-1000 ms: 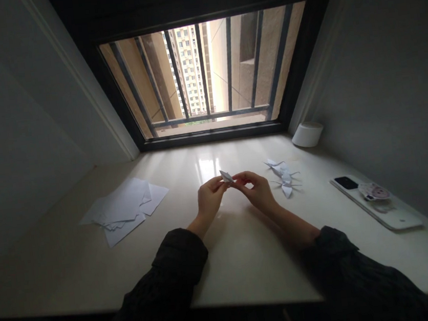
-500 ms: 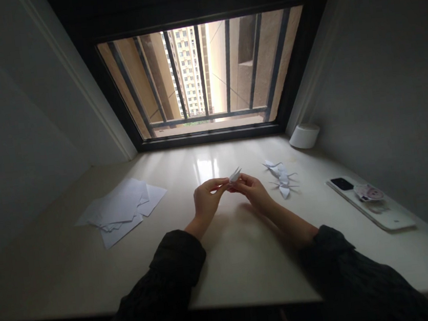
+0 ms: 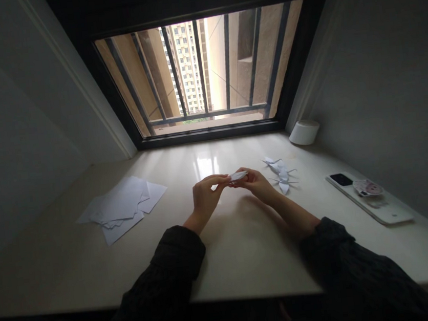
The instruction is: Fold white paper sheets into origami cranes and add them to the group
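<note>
The left hand pinches the near-left end of a small folded paper piece between thumb and fingers, and the right hand grasps its other end the same way. The piece is held up over the white countertop, in front of the window, between the 2 sets of fingertips and left of the folded paper cranes.

To work such a narrow piece well, I would let 1 hand act as a steady clamp while the other shapes the paper, line up the edges before pressing, and run a thumbnail along each crease. Light pressure seems best near the thin points, since tightly layered paper can tear or buckle there. Facing the piece toward the window light should help in checking that the layers match.

Much is hard to make out. The fingers cover both ends of the piece, so its full outline and the number of layers cannot be told. Most of the right hand's fingertips are hidden behind the paper. The cranes overlap, which makes a sure count difficult. The dark sleeves run out of view at the bottom edge.
</note>
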Demonstrator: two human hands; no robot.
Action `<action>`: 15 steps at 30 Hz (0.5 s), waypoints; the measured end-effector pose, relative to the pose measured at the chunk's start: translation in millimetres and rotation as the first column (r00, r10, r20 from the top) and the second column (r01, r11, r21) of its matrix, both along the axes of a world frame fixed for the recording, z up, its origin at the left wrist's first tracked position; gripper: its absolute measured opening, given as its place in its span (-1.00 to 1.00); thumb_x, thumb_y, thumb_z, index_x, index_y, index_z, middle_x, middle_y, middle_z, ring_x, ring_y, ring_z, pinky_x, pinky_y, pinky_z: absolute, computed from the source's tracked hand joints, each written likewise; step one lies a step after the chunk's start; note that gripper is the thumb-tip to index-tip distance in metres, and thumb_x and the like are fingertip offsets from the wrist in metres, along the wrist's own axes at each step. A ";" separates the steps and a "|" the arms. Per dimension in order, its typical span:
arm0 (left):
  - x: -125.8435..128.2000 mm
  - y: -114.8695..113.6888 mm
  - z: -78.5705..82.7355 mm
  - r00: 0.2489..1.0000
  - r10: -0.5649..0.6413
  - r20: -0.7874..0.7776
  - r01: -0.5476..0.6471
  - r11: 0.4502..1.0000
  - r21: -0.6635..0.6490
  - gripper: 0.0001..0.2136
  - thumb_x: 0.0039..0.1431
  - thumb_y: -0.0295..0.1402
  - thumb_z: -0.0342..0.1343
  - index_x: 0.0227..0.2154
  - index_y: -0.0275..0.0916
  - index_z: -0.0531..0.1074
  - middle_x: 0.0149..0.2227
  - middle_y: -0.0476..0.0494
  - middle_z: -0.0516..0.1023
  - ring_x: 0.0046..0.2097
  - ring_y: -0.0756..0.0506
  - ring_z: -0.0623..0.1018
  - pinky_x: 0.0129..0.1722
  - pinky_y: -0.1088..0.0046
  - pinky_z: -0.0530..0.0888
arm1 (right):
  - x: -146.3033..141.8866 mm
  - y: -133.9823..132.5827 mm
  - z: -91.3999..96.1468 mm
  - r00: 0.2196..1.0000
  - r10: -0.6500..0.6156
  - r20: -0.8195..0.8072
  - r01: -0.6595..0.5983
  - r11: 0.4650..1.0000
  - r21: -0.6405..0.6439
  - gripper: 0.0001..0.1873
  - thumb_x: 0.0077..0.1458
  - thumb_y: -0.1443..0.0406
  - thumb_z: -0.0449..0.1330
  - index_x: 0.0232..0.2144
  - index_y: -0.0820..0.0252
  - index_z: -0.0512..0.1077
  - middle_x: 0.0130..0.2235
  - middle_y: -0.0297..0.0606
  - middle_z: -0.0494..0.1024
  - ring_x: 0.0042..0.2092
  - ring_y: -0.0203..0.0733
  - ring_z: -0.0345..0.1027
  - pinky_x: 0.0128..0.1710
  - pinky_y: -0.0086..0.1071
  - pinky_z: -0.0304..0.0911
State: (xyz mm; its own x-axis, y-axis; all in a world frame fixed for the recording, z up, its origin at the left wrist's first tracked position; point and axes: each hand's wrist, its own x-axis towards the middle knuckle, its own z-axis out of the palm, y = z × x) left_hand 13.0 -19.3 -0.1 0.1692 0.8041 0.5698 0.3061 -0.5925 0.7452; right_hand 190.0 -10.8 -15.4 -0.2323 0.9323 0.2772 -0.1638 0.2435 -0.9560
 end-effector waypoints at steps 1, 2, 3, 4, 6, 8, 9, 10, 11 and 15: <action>0.1 -0.1 0.8 1.000 0.001 0.008 -0.001 1.000 -0.007 -0.89 0.04 -0.28 0.21 -0.35 -0.04 0.60 -0.24 -0.07 0.62 -0.20 -0.15 0.59 -0.15 0.30 0.46 | 0.8 0.4 -0.5 1.000 0.006 0.014 -0.006 1.000 0.001 -0.70 -0.17 0.13 0.37 -0.41 0.17 0.47 -0.44 -0.29 0.54 -0.35 -0.18 0.45 -0.25 -0.24 0.37; 0.3 -0.2 1.4 1.000 0.004 0.021 -0.004 1.000 -0.016 -0.89 0.03 -0.27 0.22 -0.36 -0.04 0.60 -0.25 -0.07 0.62 -0.20 -0.15 0.59 -0.15 0.30 0.46 | 1.4 0.8 -1.0 1.000 0.009 0.023 -0.009 1.000 0.001 -0.71 -0.16 0.13 0.37 -0.41 0.18 0.47 -0.45 -0.29 0.54 -0.35 -0.18 0.45 -0.25 -0.25 0.37; 0.6 -0.2 1.9 0.999 0.008 0.037 -0.007 1.000 -0.027 -0.89 0.02 -0.27 0.22 -0.37 -0.05 0.60 -0.26 -0.08 0.62 -0.20 -0.15 0.58 -0.15 0.30 0.46 | 1.7 0.9 -1.5 1.000 0.010 0.025 -0.010 1.000 -0.001 -0.71 -0.17 0.14 0.37 -0.41 0.18 0.47 -0.46 -0.30 0.54 -0.36 -0.19 0.45 -0.26 -0.26 0.36; 1.1 -0.2 2.2 0.998 0.009 0.056 -0.007 0.999 -0.041 -0.89 0.01 -0.26 0.23 -0.38 -0.06 0.60 -0.27 -0.09 0.63 -0.21 -0.15 0.58 -0.15 0.30 0.46 | 1.7 0.9 -1.8 1.000 0.007 0.021 -0.007 1.000 -0.003 -0.70 -0.17 0.14 0.38 -0.41 0.18 0.46 -0.46 -0.30 0.54 -0.36 -0.20 0.45 -0.26 -0.27 0.36; 2.2 0.4 1.6 0.996 0.007 0.094 0.000 0.997 -0.073 -0.89 -0.01 -0.25 0.25 -0.40 -0.10 0.61 -0.28 -0.11 0.63 -0.22 -0.15 0.58 -0.14 0.31 0.46 | 1.0 0.3 -2.0 1.000 0.000 0.013 0.000 1.000 -0.006 -0.70 -0.18 0.14 0.38 -0.42 0.19 0.46 -0.45 -0.31 0.54 -0.36 -0.20 0.45 -0.26 -0.28 0.35; 3.6 1.5 -0.7 0.990 0.001 0.142 0.016 0.993 -0.119 -0.87 -0.04 -0.25 0.27 -0.41 -0.13 0.61 -0.30 -0.13 0.62 -0.23 -0.15 0.58 -0.14 0.31 0.47 | -0.2 -0.4 -1.7 1.000 -0.004 0.009 0.005 1.000 -0.006 -0.70 -0.18 0.14 0.38 -0.42 0.19 0.46 -0.44 -0.30 0.54 -0.36 -0.21 0.45 -0.26 -0.29 0.35; 4.3 2.2 -2.4 0.985 -0.002 0.172 0.027 0.989 -0.147 -0.86 -0.05 -0.25 0.27 -0.42 -0.15 0.61 -0.30 -0.13 0.62 -0.23 -0.14 0.58 -0.15 0.31 0.48 | -0.7 -0.7 -1.5 1.000 -0.006 0.006 0.006 1.000 -0.005 -0.70 -0.18 0.14 0.38 -0.42 0.19 0.46 -0.44 -0.30 0.54 -0.35 -0.21 0.45 -0.27 -0.30 0.34; 5.0 3.1 -4.4 0.979 -0.002 0.202 0.038 0.984 -0.176 -0.85 -0.06 -0.25 0.28 -0.42 -0.17 0.60 -0.31 -0.14 0.62 -0.24 -0.14 0.58 -0.15 0.31 0.48 | -1.1 -0.7 -1.4 1.000 -0.006 0.004 0.006 1.000 -0.006 -0.70 -0.18 0.14 0.38 -0.42 0.19 0.46 -0.44 -0.30 0.54 -0.35 -0.21 0.45 -0.28 -0.31 0.34; 5.7 4.0 -6.7 0.973 0.000 0.230 0.048 0.978 -0.204 -0.84 -0.07 -0.25 0.29 -0.42 -0.18 0.60 -0.32 -0.15 0.62 -0.25 -0.14 0.59 -0.16 0.32 0.49 | -1.5 -0.7 -1.5 1.000 -0.003 0.001 0.003 1.000 -0.008 -0.69 -0.19 0.14 0.39 -0.42 0.20 0.46 -0.45 -0.30 0.53 -0.36 -0.21 0.44 -0.29 -0.33 0.33; 7.5 7.9 -15.0 0.958 0.011 0.288 0.074 0.957 -0.281 -0.81 -0.08 -0.25 0.29 -0.39 -0.22 0.60 -0.35 -0.16 0.62 -0.27 -0.13 0.59 -0.18 0.32 0.50 | -2.5 0.2 -3.4 1.000 -0.005 -0.009 0.005 1.000 -0.020 -0.70 -0.19 0.16 0.39 -0.40 0.19 0.47 -0.44 -0.30 0.53 -0.35 -0.23 0.44 -0.32 -0.36 0.30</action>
State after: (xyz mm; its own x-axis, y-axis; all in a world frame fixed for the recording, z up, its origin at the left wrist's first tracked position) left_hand 20.5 -11.5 -15.1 0.0628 0.9368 0.3441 0.0422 -0.3469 0.9369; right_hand 187.4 -10.6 -18.8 -0.2254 0.9388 0.2606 -0.1718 0.2250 -0.9591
